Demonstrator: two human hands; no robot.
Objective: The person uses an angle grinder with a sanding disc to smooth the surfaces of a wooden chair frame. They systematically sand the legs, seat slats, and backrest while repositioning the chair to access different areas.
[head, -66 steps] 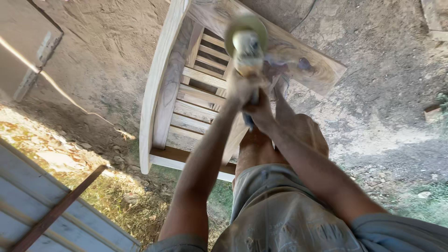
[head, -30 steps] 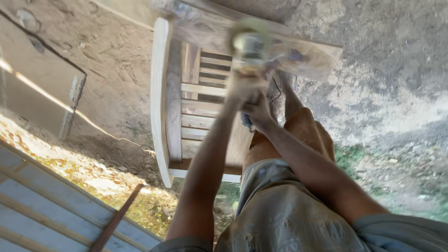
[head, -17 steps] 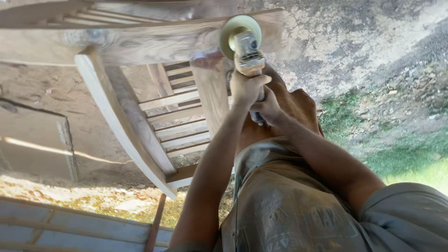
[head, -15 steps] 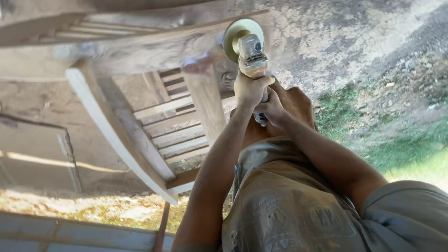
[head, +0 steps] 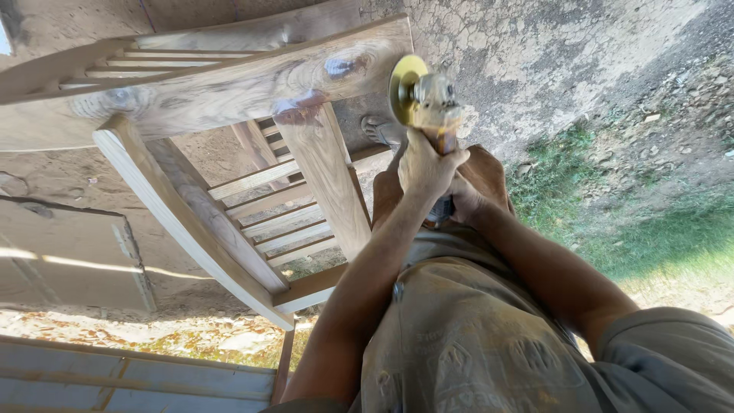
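Cracked concrete ground (head: pixel 550 53) with a strip of grass (head: pixel 673 237) lay beneath a bare wooden chair (head: pixel 229 99). Both hands gripped a grinder (head: pixel 428 103). The left hand (head: pixel 424 164) was wrapped tight around its body, just behind the head, fingers fully closed. The right hand (head: pixel 478 187) clasped the rear of the handle, also closed. Beyond the fingertips, the yellow disc (head: pixel 401 88) stood right beside the end of the chair's wide board.

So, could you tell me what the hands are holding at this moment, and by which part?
Both grip a handheld angle grinder with a yellowish disc: the left hand around its body just behind the head, the right hand further back on the rear handle.
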